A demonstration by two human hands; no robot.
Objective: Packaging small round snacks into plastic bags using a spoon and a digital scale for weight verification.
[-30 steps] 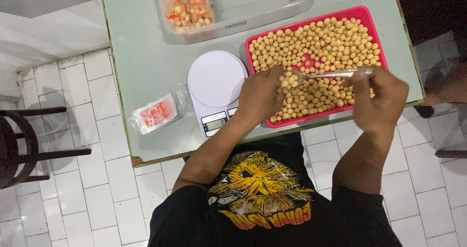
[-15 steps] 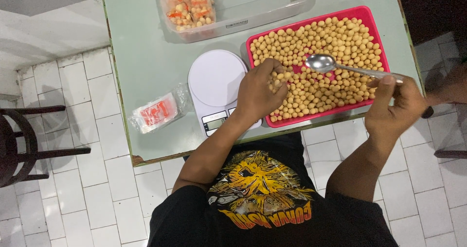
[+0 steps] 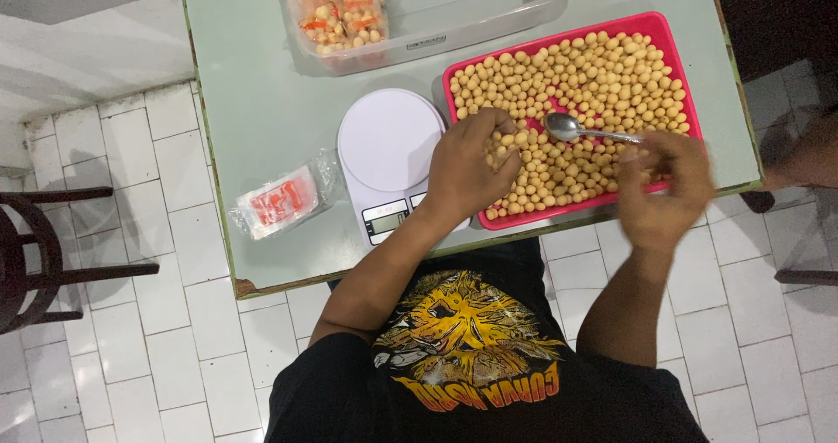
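Observation:
A red tray point(image 3: 672, 50) full of small yellow-tan balls point(image 3: 594, 76) lies on the pale green table point(image 3: 262, 103). My left hand point(image 3: 467, 168) rests at the tray's left edge, fingers curled over some of the balls. My right hand point(image 3: 663, 185) holds the handle of a metal spoon point(image 3: 567, 127), whose empty bowl hovers over the middle of the tray. A white kitchen scale point(image 3: 388, 155) with a small display stands just left of the tray, next to my left wrist.
A clear plastic tub point(image 3: 454, 33) holding packed orange-and-white bags sits at the table's far side. A small stack of clear bags with red print point(image 3: 279, 203) lies near the front left edge. A dark chair point(image 3: 35, 251) stands on the white tiled floor at left.
My right hand has swung the spoon from the tray's front-left, out to the right, then back toward the middle. The left hand stayed at the tray's left edge.

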